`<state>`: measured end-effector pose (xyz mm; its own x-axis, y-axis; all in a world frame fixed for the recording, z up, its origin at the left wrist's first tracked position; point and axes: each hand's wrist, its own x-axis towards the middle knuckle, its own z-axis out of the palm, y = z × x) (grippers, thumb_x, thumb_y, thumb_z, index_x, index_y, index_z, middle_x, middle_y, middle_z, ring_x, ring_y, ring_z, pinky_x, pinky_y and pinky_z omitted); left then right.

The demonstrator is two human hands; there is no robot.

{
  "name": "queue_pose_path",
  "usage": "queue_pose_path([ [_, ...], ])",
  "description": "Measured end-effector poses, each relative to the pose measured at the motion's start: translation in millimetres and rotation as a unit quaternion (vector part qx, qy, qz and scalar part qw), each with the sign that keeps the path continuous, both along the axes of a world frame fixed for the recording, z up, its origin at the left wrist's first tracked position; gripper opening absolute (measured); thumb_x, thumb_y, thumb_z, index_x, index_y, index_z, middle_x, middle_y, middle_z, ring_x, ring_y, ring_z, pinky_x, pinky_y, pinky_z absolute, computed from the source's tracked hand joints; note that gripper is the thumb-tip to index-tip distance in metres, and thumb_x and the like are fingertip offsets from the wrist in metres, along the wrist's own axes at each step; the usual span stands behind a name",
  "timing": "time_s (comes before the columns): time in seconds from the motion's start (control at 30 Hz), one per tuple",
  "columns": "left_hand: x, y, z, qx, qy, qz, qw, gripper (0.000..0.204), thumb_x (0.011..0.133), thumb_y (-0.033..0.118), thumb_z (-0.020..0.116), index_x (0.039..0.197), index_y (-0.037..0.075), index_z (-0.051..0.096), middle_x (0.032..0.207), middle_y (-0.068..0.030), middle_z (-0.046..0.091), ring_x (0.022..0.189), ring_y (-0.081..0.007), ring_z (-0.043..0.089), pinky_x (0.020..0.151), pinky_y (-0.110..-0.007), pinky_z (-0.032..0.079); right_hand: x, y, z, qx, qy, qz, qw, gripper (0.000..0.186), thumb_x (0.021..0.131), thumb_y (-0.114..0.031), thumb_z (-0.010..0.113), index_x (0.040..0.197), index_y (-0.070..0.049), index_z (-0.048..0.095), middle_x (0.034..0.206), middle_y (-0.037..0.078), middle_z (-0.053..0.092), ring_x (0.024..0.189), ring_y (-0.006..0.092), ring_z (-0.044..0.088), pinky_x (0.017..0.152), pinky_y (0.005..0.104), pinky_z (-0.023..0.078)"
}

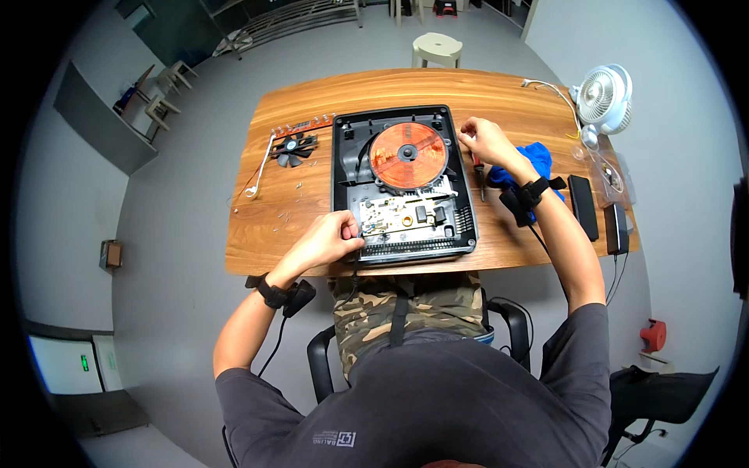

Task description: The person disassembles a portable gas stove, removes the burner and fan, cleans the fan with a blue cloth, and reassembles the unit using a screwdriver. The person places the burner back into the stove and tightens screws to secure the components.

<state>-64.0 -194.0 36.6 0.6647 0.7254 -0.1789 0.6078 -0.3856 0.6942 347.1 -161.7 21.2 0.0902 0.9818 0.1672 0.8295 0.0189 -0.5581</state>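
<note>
Left hand and right hand apart at black casing, grips unclear; leftward sweep could scatter small parts.

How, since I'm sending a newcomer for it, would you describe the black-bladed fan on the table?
On the wooden table, find the open black casing with the copper coil. Left of the casing's upper half lies the black-bladed fan. Unlike the white fan at the table's right, it has no cage around its dark blades.
</note>
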Motion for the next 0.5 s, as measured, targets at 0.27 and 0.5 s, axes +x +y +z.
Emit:
queue_pose_path([
  [0.27, 5, 6, 5, -0.006, 0.067, -0.063, 0.996, 0.027, 0.081, 0.014, 0.084, 0.079, 0.002, 0.060, 0.069, -0.0057, 0.064, 0.066, -0.0143, 0.061, 0.062, -0.034, 0.048, 49, -18, -2, -0.069, -0.043, -0.070, 0.994, 0.033, 0.091, -0.031, 0.073, 0.090, 0.002, 0.069, 0.085, 0.022, 0.072, 0.083, 0.0352, 0.071, 0.075, 0.0441, 0.055],
  [0.5, 0, 13, 19, -0.035, 0.090, -0.062, 0.993, 0.030, 0.080, 0.023, 0.087, 0.080, 0.001, 0.066, 0.071, -0.0080, 0.070, 0.070, -0.0169, 0.068, 0.065, -0.033, 0.053, 33, -12, -7, -0.151, 0.009, -0.042, 0.988, 0.041, 0.089, -0.036, 0.074, 0.090, 0.005, 0.071, 0.087, 0.029, 0.072, 0.087, 0.0429, 0.072, 0.079, 0.0477, 0.057],
])
